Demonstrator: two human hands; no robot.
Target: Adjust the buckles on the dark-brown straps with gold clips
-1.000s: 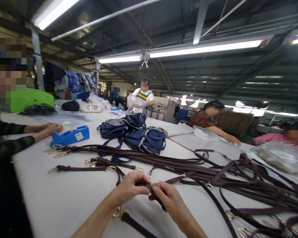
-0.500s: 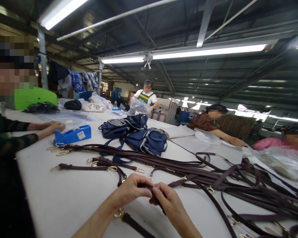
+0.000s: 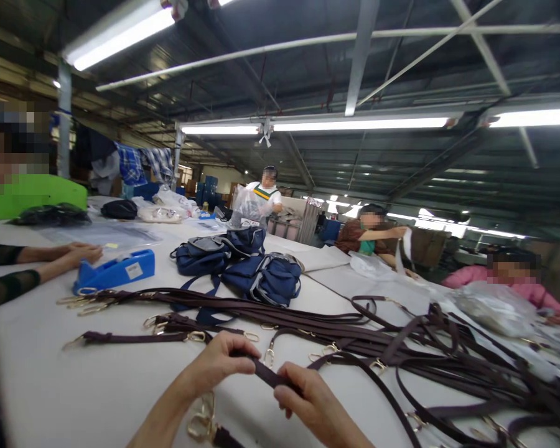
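A dark brown strap (image 3: pixel 267 375) runs between my two hands above the white table. My left hand (image 3: pixel 221 361) pinches one end of the visible stretch between thumb and fingers. My right hand (image 3: pixel 308 398) grips the strap a short way to the right. Below my left wrist hang gold metal clasps (image 3: pixel 204 423), joined to a dark strap piece at the bottom edge. Just beyond my hands lies a long bundle of brown straps (image 3: pixel 280 305) with gold hooks, spreading into a tangled heap (image 3: pixel 448 367) on the right.
Navy blue bags (image 3: pixel 261 280) lie behind the straps. A blue tape dispenser (image 3: pixel 116 272) stands at left, near a co-worker's hands (image 3: pixel 81 254). Other people work across the white table (image 3: pixel 51 379), with plastic bags (image 3: pixel 494 308) at right and a green box (image 3: pixel 37 196) at far left.
My hands have moved apart, baring a stretch of strap between them. The view has shifted slightly. A co-worker at the right has raised an arm with a white strip.
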